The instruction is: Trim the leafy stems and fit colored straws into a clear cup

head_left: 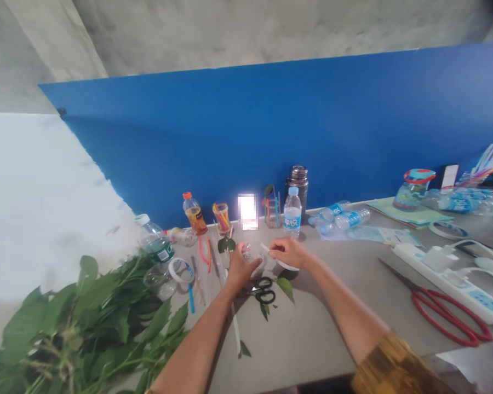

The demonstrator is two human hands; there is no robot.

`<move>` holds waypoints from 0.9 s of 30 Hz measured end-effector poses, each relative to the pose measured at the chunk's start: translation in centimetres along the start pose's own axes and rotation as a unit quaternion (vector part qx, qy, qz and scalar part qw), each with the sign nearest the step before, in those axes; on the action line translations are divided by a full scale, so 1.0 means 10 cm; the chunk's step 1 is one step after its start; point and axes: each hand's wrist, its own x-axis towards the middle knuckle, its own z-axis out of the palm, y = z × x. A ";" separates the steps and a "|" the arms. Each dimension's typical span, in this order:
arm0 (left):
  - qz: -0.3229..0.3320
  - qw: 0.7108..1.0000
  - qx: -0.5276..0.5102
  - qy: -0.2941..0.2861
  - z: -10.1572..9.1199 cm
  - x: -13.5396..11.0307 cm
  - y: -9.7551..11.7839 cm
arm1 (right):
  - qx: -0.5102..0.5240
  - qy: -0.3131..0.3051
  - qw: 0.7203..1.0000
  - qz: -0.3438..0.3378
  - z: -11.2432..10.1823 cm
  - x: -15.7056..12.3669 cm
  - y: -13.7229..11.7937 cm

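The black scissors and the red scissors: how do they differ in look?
The black scissors are small and lie beside the left hand; the red scissors are much larger and lie far right, beside the white power strip. Both lie flat on the table.

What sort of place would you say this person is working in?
Likely a craft workbench: a grey table against a blue partition, with black scissors, a tape roll, plastic bottles and leafy branches; the left hand grips a small clear piece.
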 end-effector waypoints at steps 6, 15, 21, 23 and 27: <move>-0.015 0.992 -0.114 -0.057 -0.13 -0.08 0.15 | -0.025 0.007 0.999 -0.031 0.01 -0.04 -0.03; -0.020 0.985 -0.149 -0.089 -0.16 -0.16 0.31 | -0.007 -0.013 0.999 -0.034 0.03 -0.03 -0.03; -0.004 0.988 -0.129 -0.090 -0.17 -0.17 0.29 | -0.026 -0.015 0.999 -0.037 0.04 -0.04 -0.04; -0.004 0.988 -0.122 -0.090 -0.17 -0.17 0.29 | -0.033 -0.014 0.999 -0.037 0.04 -0.04 -0.04; -0.003 0.990 -0.100 -0.095 -0.17 -0.17 0.31 | -0.055 -0.018 0.998 -0.035 0.04 -0.04 -0.04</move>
